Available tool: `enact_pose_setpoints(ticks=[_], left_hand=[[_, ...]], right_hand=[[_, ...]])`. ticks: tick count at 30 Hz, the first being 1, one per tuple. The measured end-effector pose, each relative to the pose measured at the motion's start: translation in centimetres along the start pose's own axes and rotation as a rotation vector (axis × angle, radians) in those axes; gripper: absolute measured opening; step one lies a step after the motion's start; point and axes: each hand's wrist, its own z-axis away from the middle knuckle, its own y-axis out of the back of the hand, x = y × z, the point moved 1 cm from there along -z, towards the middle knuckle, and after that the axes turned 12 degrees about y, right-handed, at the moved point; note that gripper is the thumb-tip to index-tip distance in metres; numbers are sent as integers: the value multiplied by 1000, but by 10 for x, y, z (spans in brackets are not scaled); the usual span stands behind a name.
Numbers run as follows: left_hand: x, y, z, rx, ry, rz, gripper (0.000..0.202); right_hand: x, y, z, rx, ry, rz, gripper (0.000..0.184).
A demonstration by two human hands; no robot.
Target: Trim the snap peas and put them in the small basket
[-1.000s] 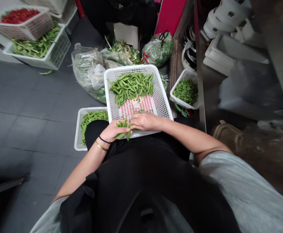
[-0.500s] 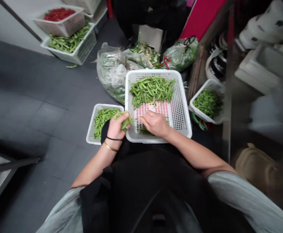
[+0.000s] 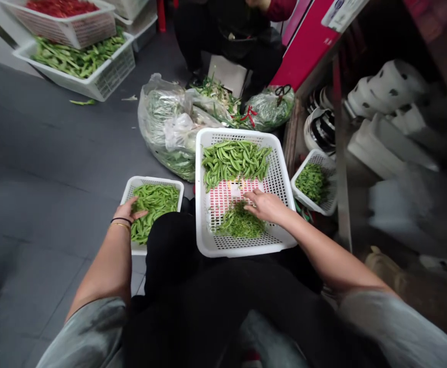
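A large white perforated basket (image 3: pixel 280 179) rests on my lap, with a heap of green pea pods (image 3: pixel 234 161) in its far half. Nearer to me in it lies a tangle of thin green trimmings (image 3: pixel 242 223). My right hand (image 3: pixel 266 205) hovers at the top right of these trimmings, fingers apart and nothing visible in them. To the left stands a smaller white basket (image 3: pixel 181 189) full of pea pods (image 3: pixel 158 204). My left hand (image 3: pixel 130 209) is at its left rim, fingers spread over the pods and empty as far as I see.
Plastic bags of greens (image 3: pixel 165 117) lie beyond the large basket, with scissors (image 3: pixel 283 90) on the right one. A seated person (image 3: pixel 223 30) is behind them. Stacked baskets (image 3: pixel 112 71) stand far left; a basket of leafy greens (image 3: pixel 311 181) is at right.
My left hand has moved left from the large basket to the small one and no longer holds its bunch of pods. My right hand's fingers have opened, and the trimmings show more. The view has shifted.
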Motion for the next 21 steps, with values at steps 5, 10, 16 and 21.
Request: enact_pose_setpoints(ticks=[5,10,16,21], left_hand=[[-3,-2,-5,19,-45,-50,12],[-1,4,31,-125,-246,-26,5],[-25,-23,156,-439,-549,-93,24],[-86,-86,234,-722,-549,-345,36]], right_hand=[[23,-4,-93,219,-188,-228,33],[31,-30,-148,212,-367,-420,28],[3,-22,-75,235,-193,-456,24],[-56,-3,12,241,230,-328,20]])
